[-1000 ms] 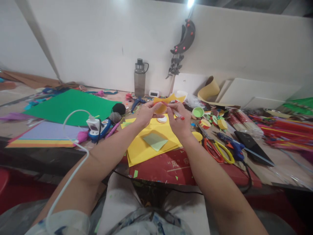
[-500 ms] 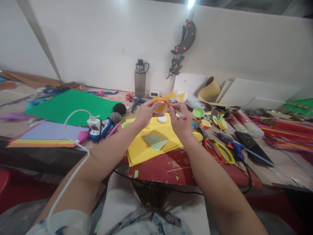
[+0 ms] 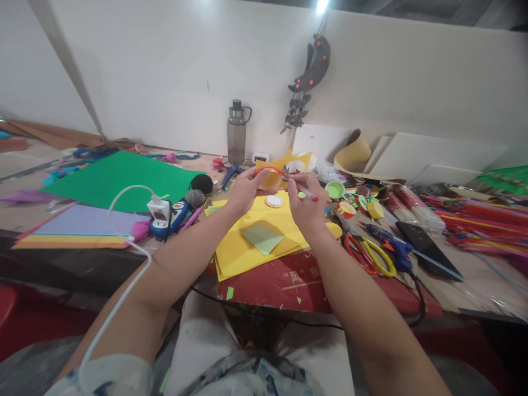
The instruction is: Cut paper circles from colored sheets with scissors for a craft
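My left hand (image 3: 244,191) is closed on a ragged-edged orange-yellow sheet (image 3: 303,160), felt or paper, with a round yellow piece (image 3: 271,179) with a reddish rim held against it. In my right hand (image 3: 307,212) is a pen (image 3: 309,196) with a red end, gripped as for writing, its tip at the edge of the round piece. Under my hands lie yellow sheets (image 3: 231,258), with a pale green piece (image 3: 263,237) and a white disc (image 3: 274,201) on top.
Right of my hands lie scissors (image 3: 381,261), a blue glue gun (image 3: 396,247), a black phone (image 3: 424,247) and small round pieces. A bottle (image 3: 236,135) stands at the wall. On the left are a green sheet (image 3: 119,181) and a power strip (image 3: 171,217) with a white cable.
The orange-yellow sheet has tilted slightly in my left hand. My right hand and the pen have shifted a little to the right; both hands keep their hold.
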Available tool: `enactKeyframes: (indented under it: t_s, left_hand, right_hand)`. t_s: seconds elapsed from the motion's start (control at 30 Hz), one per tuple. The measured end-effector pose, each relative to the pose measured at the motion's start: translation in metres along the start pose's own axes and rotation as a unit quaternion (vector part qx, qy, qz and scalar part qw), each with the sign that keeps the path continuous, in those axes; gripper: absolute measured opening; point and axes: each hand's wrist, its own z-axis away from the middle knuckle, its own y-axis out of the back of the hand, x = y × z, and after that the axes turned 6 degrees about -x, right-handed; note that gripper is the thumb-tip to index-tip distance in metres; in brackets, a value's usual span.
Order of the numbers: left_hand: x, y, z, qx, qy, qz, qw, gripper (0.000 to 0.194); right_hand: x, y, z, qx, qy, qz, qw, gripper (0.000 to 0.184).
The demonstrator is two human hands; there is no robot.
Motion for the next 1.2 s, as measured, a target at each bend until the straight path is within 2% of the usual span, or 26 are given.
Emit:
enactKeyframes:
  t_s: [0.13,0.3,0.47,0.73,1.03,1.2]
  left_hand:
    - [0.0010,-0.0020,0.0011,0.006,0.002,0.002,1.000,0.058]
    - [0.0043,-0.0046,0.0022,0.026,0.025,0.011,0.999,0.050]
    - [0.0041,-0.0009,-0.0005,0.027,0.017,0.041,0.999,0.051]
    - [0.0011,0.0010,-0.0020,0.027,0.029,0.048,0.998,0.046]
    - [0.0035,-0.0010,-0.0007,0.025,0.032,0.074,0.996,0.040]
    - [0.0058,-0.0015,-0.0019,0.049,0.044,0.067,0.996,0.039]
  right_hand:
    - [-0.0003,-0.0004,0.0000,0.011,0.006,-0.003,1.000,0.018]
    - [0.0025,-0.0003,0.0007,-0.008,-0.021,-0.009,1.000,0.019]
    - [0.0022,0.0008,0.0012,-0.011,-0.026,-0.010,1.000,0.015]
    - [-0.0021,0.0035,-0.0002,0.011,0.021,-0.021,1.000,0.019]
    - [-0.0003,0.0014,0.0004,0.000,0.012,-0.020,1.000,0.021]
    - [-0.0004,0.0006,0.0004,0.004,0.012,-0.019,1.000,0.019]
